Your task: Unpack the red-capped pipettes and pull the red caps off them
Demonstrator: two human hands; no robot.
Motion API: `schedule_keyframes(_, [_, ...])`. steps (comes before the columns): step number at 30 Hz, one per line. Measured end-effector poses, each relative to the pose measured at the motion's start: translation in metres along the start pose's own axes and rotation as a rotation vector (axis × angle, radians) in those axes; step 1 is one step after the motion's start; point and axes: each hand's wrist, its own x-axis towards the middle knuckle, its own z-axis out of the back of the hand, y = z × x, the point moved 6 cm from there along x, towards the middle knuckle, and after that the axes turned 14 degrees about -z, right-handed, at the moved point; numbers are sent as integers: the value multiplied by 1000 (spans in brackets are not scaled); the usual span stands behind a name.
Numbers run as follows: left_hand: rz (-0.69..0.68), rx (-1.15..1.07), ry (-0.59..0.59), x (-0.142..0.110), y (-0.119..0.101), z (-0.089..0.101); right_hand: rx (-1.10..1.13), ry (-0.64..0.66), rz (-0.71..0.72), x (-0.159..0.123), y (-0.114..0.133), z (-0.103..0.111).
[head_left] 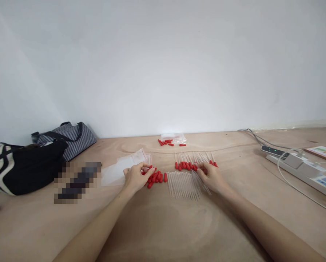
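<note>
My left hand (136, 177) is closed in a pinch, with a red rubber dropper bulb (151, 167) at its fingertips. Just right of it lies a loose pile of red bulbs (156, 177). My right hand (210, 177) has its fingers pinched at the right end of a row of thin clear glass dropper tubes (182, 183); it seems to grip one tube, partly hidden by the fingers. Behind that row, several assembled droppers (189, 165) lie side by side, their red bulbs toward me and their tubes pointing to the wall.
Clear zip bags (124, 167) lie left of the bulbs. More red bulbs (165, 142) and a clear bag (176, 137) are near the wall. A black bag (37, 167) and striped bag (77, 138) stand left; a power strip (310, 176) with cables sits right.
</note>
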Motion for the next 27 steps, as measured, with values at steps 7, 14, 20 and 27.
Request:
schedule_keyframes(7, [-173, 119, -84, -2, -16, -3, -64, -95, 45, 0, -4, -1])
schedule_keyframes(14, [-260, 182, -187, -3, -28, 4, -197, -172, 62, -6, -2, 1])
schedule_keyframes(20, [-250, 188, 72, 24, -57, -24, -204, -100, 44, -4, -4, 1])
schedule_keyframes(27, [-102, 157, 321, 70, -69, -73, -169, -92, 66, -5, -4, -1])
